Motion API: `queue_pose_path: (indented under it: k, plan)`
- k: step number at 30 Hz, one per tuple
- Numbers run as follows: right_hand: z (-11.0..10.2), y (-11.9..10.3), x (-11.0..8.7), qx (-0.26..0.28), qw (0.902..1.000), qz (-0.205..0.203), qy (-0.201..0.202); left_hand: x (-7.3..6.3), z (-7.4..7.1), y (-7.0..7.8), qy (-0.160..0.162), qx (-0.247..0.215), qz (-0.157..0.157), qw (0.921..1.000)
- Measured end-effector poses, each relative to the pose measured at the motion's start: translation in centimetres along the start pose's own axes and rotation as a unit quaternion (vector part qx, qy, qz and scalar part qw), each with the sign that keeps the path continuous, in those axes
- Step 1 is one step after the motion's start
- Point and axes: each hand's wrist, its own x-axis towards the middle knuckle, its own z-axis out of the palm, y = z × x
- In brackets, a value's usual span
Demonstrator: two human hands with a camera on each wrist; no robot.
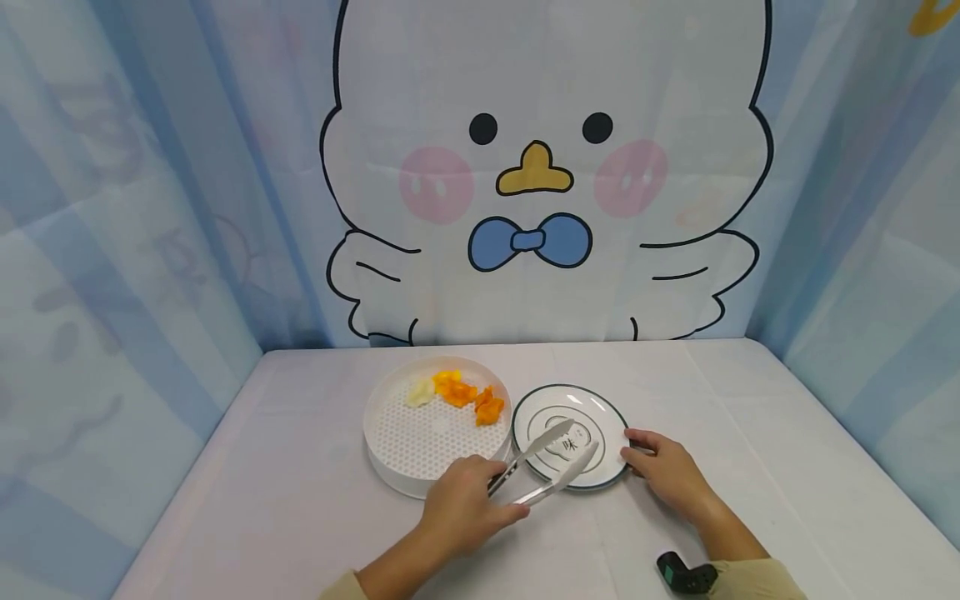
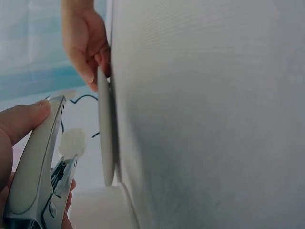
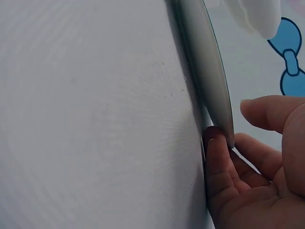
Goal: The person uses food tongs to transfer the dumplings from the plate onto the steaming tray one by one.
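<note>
My left hand (image 1: 468, 504) holds a pair of metal tongs (image 1: 551, 483), thumb on one arm and fingers on the other. The tongs' arms stand apart over a white plate (image 1: 532, 412) with a dark rim line, with nothing visible between the tips. At the plate's right edge is my right hand (image 1: 671, 475). Its fingertips touch the rim from the side and below, while the thumb (image 3: 267, 113) stands off the plate in the right wrist view. Left of the plate sits a round white tray (image 1: 405, 483) bearing several yellow and orange pieces (image 1: 457, 392).
A white cloth (image 1: 255, 500) covers the table. A small black device (image 1: 686, 575) is at the right sleeve. Printed curtains (image 1: 540, 300) hang behind the table and at both sides. The tray and plate stand close side by side.
</note>
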Motion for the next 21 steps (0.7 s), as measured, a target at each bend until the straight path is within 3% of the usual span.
queue_pose_path:
  k: [11, 21]
  plan:
    - [-0.1, 0.2, 0.1, 0.002, 0.9999, -0.011, -0.002, 0.2, 1.6, 0.7, 0.039, 0.039, -0.013, 0.9984]
    - [-0.1, 0.1, 0.0, 0.005, 0.9999, -0.014, -0.004, 0.2, 1.9, 1.3, 0.035, 0.066, -0.027, 0.9968]
